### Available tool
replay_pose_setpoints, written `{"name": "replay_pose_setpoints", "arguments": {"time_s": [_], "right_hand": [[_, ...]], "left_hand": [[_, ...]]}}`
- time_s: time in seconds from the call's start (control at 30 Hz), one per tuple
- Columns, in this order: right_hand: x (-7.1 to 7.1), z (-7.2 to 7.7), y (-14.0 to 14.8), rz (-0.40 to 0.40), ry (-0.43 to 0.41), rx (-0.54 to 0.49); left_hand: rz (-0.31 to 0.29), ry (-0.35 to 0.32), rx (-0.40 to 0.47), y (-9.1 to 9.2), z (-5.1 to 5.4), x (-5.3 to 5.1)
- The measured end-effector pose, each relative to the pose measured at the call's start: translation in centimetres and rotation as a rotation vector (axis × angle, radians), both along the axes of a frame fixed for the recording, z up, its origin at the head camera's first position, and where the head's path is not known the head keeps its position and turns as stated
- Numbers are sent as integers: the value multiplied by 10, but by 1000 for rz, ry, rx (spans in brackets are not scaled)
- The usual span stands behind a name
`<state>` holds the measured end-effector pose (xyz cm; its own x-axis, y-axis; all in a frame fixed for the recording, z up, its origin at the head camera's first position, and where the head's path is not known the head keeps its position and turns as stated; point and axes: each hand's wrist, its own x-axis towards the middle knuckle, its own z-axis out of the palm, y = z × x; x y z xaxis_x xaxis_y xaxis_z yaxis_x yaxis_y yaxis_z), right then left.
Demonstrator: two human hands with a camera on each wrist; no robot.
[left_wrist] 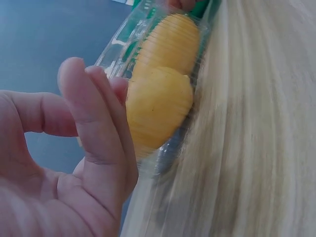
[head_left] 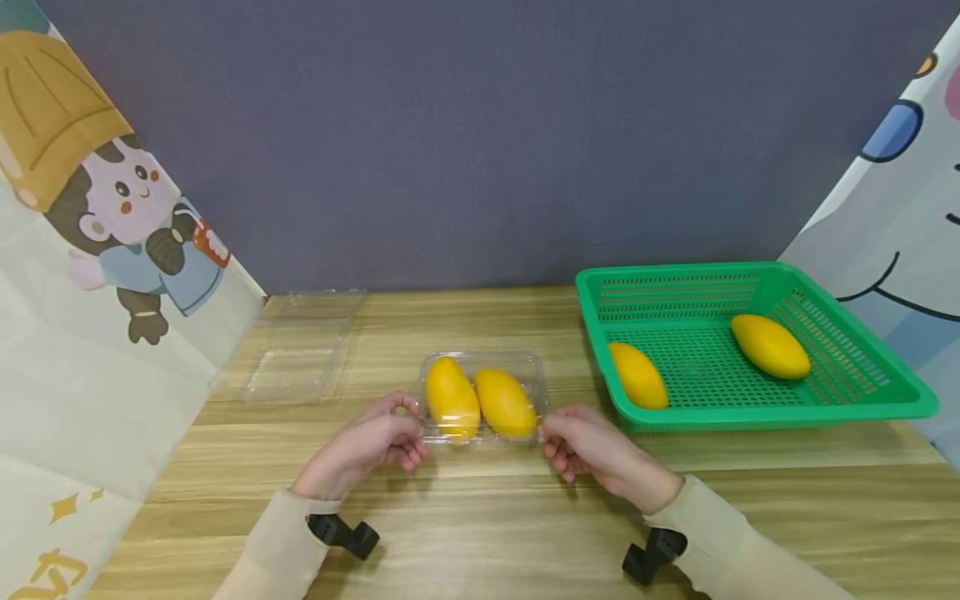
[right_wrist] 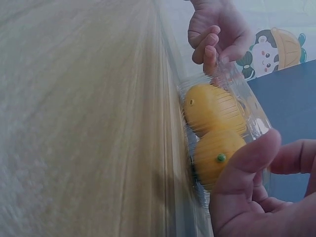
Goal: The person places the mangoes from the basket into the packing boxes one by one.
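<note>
A clear plastic box (head_left: 486, 362) holds two yellow mangoes side by side, the left one (head_left: 452, 398) and the right one (head_left: 506, 403). The left hand (head_left: 375, 442) pinches the box's near left corner between thumb and fingers. At the near right corner the right hand (head_left: 596, 450) pinches the edge the same way. The left wrist view has the left hand (left_wrist: 94, 143) beside the box's end, mangoes (left_wrist: 158, 106) behind clear plastic. In the right wrist view the right hand (right_wrist: 261, 190) is at the nearer end, and the mangoes (right_wrist: 215, 108) show through the ribbed side.
A green basket (head_left: 757, 415) stands at the right with two more mangoes, one (head_left: 770, 347) at its right and one (head_left: 637, 377) by its left wall. An empty clear container (head_left: 292, 367), its lid open, lies at the back left. A dark wall rises behind the table.
</note>
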<state>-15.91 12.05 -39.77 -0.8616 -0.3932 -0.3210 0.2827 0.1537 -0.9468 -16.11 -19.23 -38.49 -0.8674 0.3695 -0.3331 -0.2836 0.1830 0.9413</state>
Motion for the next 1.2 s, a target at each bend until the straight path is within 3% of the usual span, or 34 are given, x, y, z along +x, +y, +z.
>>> {"name": "replay_pose_setpoints", "arguments": {"time_s": [0.5, 0.9, 1.2], "right_hand": [[0, -1, 0, -11, 2, -10], [-7, -3, -5, -46, 17, -44], [-14, -5, -11, -72, 20, -47]], "left_hand": [[39, -10, -8, 2, 0, -1], [203, 33, -10, 12, -6, -1], [287, 70, -15, 17, -6, -2]]}}
